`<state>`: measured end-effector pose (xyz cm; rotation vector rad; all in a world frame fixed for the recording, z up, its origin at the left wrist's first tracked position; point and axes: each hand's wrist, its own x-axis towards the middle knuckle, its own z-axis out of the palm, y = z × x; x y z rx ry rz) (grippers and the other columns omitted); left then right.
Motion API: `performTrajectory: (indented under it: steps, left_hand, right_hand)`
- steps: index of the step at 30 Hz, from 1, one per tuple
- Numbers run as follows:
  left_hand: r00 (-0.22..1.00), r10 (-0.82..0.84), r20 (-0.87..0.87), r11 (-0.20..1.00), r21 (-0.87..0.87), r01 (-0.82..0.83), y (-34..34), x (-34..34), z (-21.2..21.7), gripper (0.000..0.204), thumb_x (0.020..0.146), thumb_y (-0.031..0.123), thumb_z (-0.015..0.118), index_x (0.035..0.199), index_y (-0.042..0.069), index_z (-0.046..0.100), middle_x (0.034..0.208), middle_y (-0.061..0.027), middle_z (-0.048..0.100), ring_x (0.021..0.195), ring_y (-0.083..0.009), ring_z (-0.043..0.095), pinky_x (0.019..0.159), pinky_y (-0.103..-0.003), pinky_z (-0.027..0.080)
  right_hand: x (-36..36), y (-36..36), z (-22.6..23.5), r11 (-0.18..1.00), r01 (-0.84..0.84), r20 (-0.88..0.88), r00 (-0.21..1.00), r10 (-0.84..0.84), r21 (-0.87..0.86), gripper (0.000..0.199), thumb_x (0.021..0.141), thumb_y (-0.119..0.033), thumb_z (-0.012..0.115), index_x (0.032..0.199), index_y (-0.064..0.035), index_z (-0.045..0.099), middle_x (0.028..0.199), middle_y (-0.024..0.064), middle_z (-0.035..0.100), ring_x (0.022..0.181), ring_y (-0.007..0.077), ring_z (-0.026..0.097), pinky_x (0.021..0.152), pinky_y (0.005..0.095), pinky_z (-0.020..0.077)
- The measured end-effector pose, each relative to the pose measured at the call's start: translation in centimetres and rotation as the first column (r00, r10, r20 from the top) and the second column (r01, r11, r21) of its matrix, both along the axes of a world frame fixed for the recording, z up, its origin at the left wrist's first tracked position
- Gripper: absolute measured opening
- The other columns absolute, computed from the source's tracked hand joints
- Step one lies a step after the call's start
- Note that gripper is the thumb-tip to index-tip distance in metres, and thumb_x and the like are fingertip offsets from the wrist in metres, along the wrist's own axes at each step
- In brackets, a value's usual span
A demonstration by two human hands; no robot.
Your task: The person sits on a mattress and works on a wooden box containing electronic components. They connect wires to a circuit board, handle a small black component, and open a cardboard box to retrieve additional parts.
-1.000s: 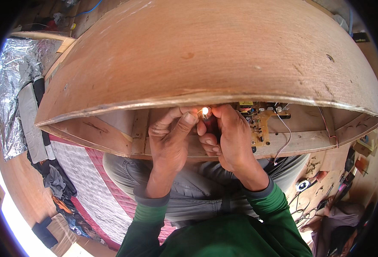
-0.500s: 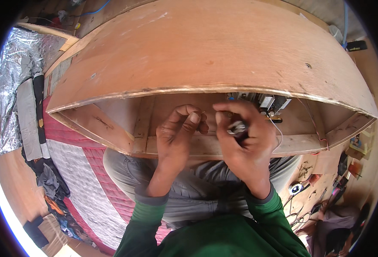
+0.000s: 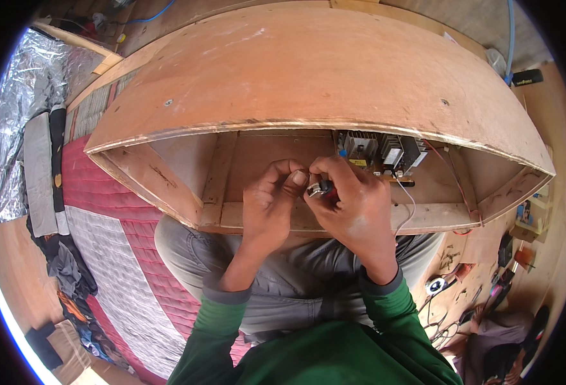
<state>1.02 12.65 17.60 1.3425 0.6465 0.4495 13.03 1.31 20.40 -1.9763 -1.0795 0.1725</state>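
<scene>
While the right hand (image 3: 353, 208) is closed around a small silver-and-black lighter-like tool (image 3: 317, 188), the left hand (image 3: 270, 205) pinches something too small to make out at its tip, fingers curled, probably to steady it. Both work inside the open-fronted plywood box (image 3: 308, 77) resting over the lap, just beside the green circuit board with black components (image 3: 379, 154). Red-and-grey quilted mat (image 3: 116, 244) on the left, loose wires and tools on the wooden floor (image 3: 463, 282) on the right.
</scene>
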Motion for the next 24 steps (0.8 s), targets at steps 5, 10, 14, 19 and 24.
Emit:
performTrajectory:
  steps: [5, 10, 14, 19, 24]
  left_hand:
    - [0.997, 0.009, 0.074, 0.995, -0.103, -0.002, -0.1, -0.2, -0.1, 0.014, 0.112, 0.01, 0.062, 0.118, -0.001, 0.069, 0.094, -0.0048, 0.069, 0.087, -0.0117, 0.064, 0.083, -0.028, 0.055]
    - [0.994, 0.013, 0.111, 0.997, -0.083, -0.004, -0.2, 0.1, -0.1, 0.012, 0.11, 0.009, 0.066, 0.115, -0.001, 0.069, 0.095, -0.0066, 0.071, 0.086, -0.0126, 0.067, 0.081, -0.029, 0.057]
    - [0.99, 0.026, 0.141, 0.998, -0.066, -0.017, 0.0, 0.0, 0.1, 0.012, 0.108, 0.008, 0.068, 0.115, -0.002, 0.07, 0.098, -0.0071, 0.072, 0.087, -0.0124, 0.069, 0.08, -0.029, 0.058]
    - [0.986, 0.01, 0.167, 0.996, -0.09, 0.005, -0.4, -0.1, 0.1, 0.011, 0.108, 0.007, 0.067, 0.116, -0.001, 0.069, 0.097, -0.0067, 0.071, 0.09, -0.0144, 0.069, 0.083, -0.03, 0.058]
    - [0.985, -0.015, 0.173, 0.998, -0.061, 0.026, -0.4, 0.0, 0.1, 0.011, 0.108, 0.006, 0.067, 0.116, -0.001, 0.068, 0.103, -0.0076, 0.072, 0.093, -0.0146, 0.071, 0.085, -0.031, 0.061]
  right_hand:
    - [2.5, -0.8, 1.9, 0.931, 0.357, 0.072, 0.929, -0.362, 0.071, 0.019, 0.082, -0.001, 0.079, 0.099, -0.0065, 0.073, 0.083, 0.0042, 0.074, 0.067, 0.0127, 0.073, 0.061, 0.0288, 0.0556]
    - [3.6, -5.1, 6.7, 0.925, -0.37, -0.422, 0.828, 0.369, 0.082, 0.009, 0.082, -0.001, 0.082, 0.089, -0.0018, 0.077, 0.075, 0.0076, 0.074, 0.063, 0.0145, 0.072, 0.06, 0.0275, 0.0542]
    - [2.9, -5.1, 6.8, 0.866, -0.492, -0.456, 0.753, 0.474, 0.088, 0.013, 0.079, -0.002, 0.086, 0.089, -0.0027, 0.077, 0.072, 0.0071, 0.072, 0.059, 0.017, 0.069, 0.055, 0.0294, 0.048]
    - [3.0, -3.7, 5.5, 0.993, -0.118, -0.35, 0.93, 0.112, 0.005, 0.023, 0.085, 0.0, 0.081, 0.107, -0.0035, 0.078, 0.08, 0.0084, 0.07, 0.055, 0.0143, 0.06, 0.055, 0.0289, 0.0459]
    - [2.7, -1.9, 2.7, 0.996, -0.094, -0.169, 0.981, 0.092, 0.0, 0.03, 0.087, -0.004, 0.082, 0.116, -0.0067, 0.077, 0.08, 0.0074, 0.069, 0.056, 0.0134, 0.059, 0.057, 0.0275, 0.0472]
